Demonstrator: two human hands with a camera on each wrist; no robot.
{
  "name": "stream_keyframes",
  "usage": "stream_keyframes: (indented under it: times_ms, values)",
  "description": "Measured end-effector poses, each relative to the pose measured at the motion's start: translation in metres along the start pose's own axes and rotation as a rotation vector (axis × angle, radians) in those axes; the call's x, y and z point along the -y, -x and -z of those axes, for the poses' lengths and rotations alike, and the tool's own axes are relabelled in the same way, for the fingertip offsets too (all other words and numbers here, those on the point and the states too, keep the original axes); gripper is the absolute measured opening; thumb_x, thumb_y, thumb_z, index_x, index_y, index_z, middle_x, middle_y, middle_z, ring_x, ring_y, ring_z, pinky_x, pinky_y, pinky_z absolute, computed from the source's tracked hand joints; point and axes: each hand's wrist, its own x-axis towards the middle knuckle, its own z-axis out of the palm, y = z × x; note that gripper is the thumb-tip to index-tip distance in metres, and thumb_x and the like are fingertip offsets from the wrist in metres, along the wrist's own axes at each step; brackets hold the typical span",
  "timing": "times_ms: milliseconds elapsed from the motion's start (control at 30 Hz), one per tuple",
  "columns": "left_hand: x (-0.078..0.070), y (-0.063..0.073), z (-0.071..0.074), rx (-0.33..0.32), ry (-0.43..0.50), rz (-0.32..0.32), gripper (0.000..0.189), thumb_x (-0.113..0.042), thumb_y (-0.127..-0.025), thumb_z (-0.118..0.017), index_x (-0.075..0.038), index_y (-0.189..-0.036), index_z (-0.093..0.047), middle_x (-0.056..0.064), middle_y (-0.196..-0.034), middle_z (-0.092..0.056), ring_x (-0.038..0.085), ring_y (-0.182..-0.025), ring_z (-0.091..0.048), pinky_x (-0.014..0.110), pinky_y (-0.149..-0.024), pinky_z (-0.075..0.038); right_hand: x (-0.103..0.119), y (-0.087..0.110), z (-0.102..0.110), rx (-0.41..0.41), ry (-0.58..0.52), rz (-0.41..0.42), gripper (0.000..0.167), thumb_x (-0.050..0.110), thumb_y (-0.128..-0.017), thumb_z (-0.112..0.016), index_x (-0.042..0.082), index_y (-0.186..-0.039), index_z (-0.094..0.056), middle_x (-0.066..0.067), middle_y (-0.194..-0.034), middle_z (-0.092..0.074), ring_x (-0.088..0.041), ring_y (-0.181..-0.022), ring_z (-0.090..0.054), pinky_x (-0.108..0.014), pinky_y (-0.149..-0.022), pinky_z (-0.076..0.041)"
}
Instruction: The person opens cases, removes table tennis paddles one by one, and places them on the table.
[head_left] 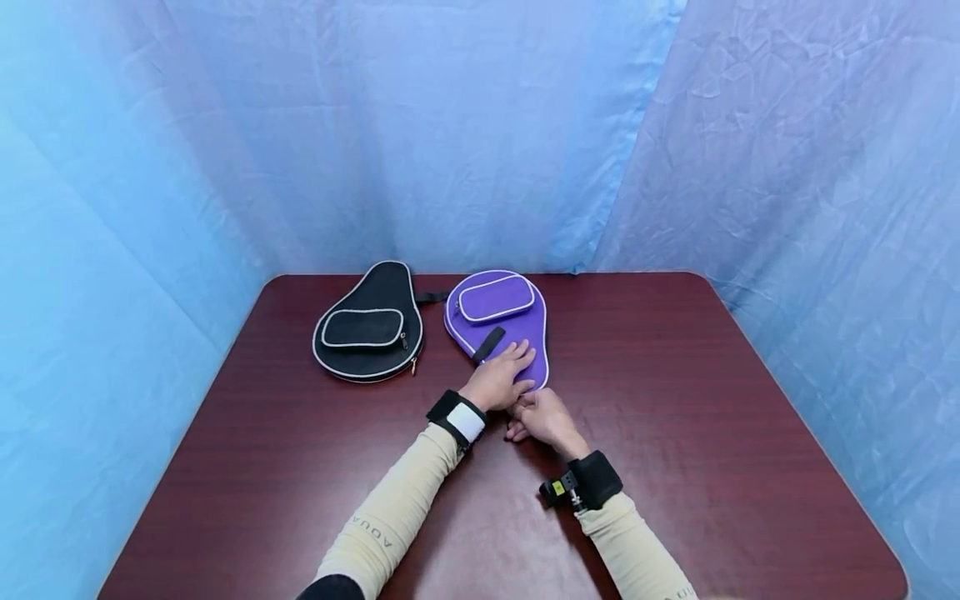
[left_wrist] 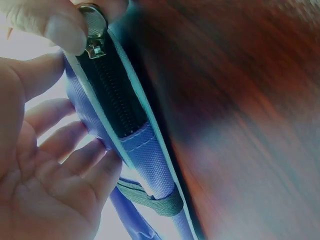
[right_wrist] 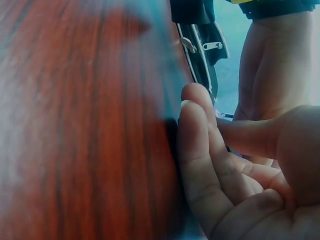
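Note:
A purple paddle-shaped case (head_left: 498,300) with white piping lies on the table, its narrow end towards me. My left hand (head_left: 501,379) rests on this narrow part with fingers spread and straight. At the case's near edge, my right hand (head_left: 547,418) pinches a metal zipper pull (left_wrist: 94,22); its thumb (left_wrist: 65,31) shows against the pull in the left wrist view. Below the slider, dark zipper teeth (left_wrist: 114,95) run to a purple fabric end tab (left_wrist: 150,155). The right wrist view shows the right hand's fingers (right_wrist: 197,150) curled, hiding the pull.
Left of the purple case lies a black paddle-shaped case (head_left: 375,287) with a front pocket and zipper pulls. A short black strap (head_left: 491,343) sticks up beside the left hand. The dark red table (head_left: 675,400) has blue curtains (head_left: 465,133) behind it and at its sides.

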Motion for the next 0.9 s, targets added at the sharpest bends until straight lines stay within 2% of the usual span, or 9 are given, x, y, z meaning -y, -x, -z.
stream_keyframes:
  times_ms: [200,467,667,900]
  values:
    - [0.005,0.000,0.004,-0.032,0.023,0.032,0.055,-0.027,-0.099,-0.061,-0.005,-0.147,-0.046,0.015,-0.156,-0.038,0.032,-0.145,-0.034,0.040,-0.118,-0.030,0.003,-0.005,0.011,0.041,0.052,0.018,0.023,0.001,-0.096,-0.057,-0.017,-0.087,-0.066,-0.012,-0.064,-0.067,-0.018,-0.057,-0.069,-0.034,-0.059,-0.060]
    - [0.009,0.004,0.009,-0.048,0.050,0.066,0.056,-0.032,-0.101,-0.058,-0.006,-0.148,-0.045,0.014,-0.154,-0.043,0.027,-0.144,-0.038,0.038,-0.118,-0.030,0.009,-0.010,0.051,0.017,0.117,0.013,0.020,-0.006,-0.094,-0.049,-0.018,-0.094,-0.064,-0.013,-0.069,-0.067,-0.017,-0.060,-0.069,-0.037,-0.063,-0.060]
    - [0.014,0.008,0.018,-0.104,0.072,0.077,0.053,-0.029,-0.100,-0.059,-0.004,-0.146,-0.048,0.013,-0.150,-0.048,0.025,-0.142,-0.041,0.039,-0.116,-0.034,0.015,-0.023,0.078,-0.075,0.153,0.026,0.021,-0.003,-0.097,-0.048,-0.017,-0.100,-0.064,-0.017,-0.075,-0.069,-0.020,-0.063,-0.070,-0.040,-0.066,-0.060]
    - [0.021,0.018,0.027,-0.129,0.099,0.132,0.050,-0.028,-0.100,-0.060,-0.005,-0.144,-0.052,0.011,-0.145,-0.054,0.023,-0.135,-0.050,0.037,-0.112,-0.040,0.014,-0.043,0.095,-0.211,0.299,0.059,0.025,0.009,-0.100,-0.051,-0.009,-0.104,-0.068,-0.014,-0.080,-0.070,-0.019,-0.064,-0.069,-0.035,-0.065,-0.059]
